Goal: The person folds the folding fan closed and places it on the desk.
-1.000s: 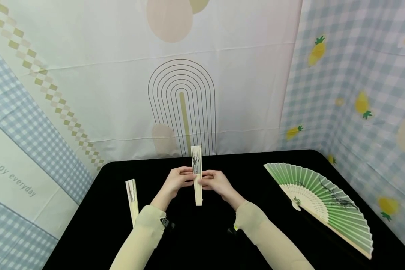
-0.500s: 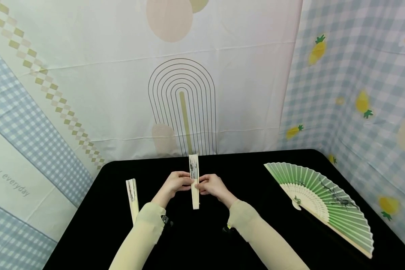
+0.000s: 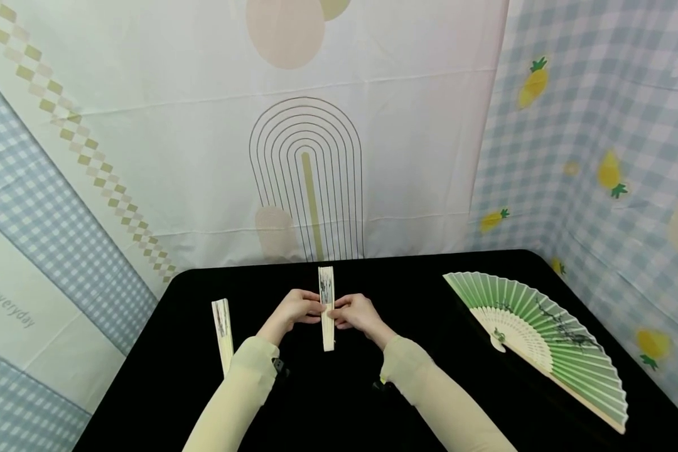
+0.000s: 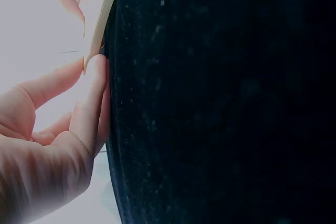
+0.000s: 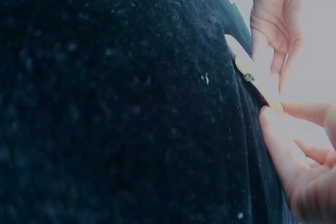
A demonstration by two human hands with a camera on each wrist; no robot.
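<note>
A folded hand fan [image 3: 327, 287] stands nearly in line with the view at the middle of the black table, its pale ribs and dark-printed edge facing me. My left hand [image 3: 295, 310] pinches it from the left between thumb and fingers. From the right, my right hand [image 3: 358, 312] pinches it at about the same height. In the left wrist view the fan's pale guard stick [image 4: 100, 27] shows a round rivet, and the left fingertips press on its edge. The right wrist view has the folded fan [image 5: 249, 74] between both hands, its far part washed out by glare.
A second folded fan [image 3: 223, 333] lies to the left, its lower end hidden behind my left sleeve [image 3: 243, 383]. An opened green fan [image 3: 565, 333] with dark branch prints spreads on the right of the black table [image 3: 407, 276]. Patterned cloth [image 3: 418, 157] hangs behind the table.
The folded fan and both hands have come down and slightly nearer to me, mostly in the first half second. The right hand also shifted left. The other fans stay put.
</note>
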